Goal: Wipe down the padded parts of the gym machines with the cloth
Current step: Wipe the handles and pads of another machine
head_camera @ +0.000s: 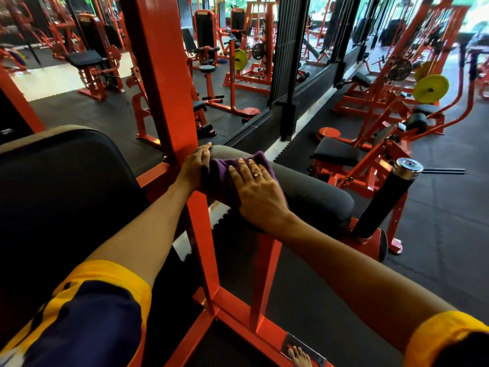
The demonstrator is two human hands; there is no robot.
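Observation:
A dark grey padded roller sticks out to the right of the orange upright post of the machine in front of me. A purple cloth lies over the roller's left part. My right hand lies flat on the cloth with its fingers straight and pressing it down. My left hand rests on the roller's left end by the post, its fingers touching the pad beside the cloth. A large black back pad fills the left foreground.
A black foam handle with a chrome cap rises just right of the roller. The orange base frame runs below, with a bare foot on its plate. A mirror wall stands behind, and other orange machines stand to the right.

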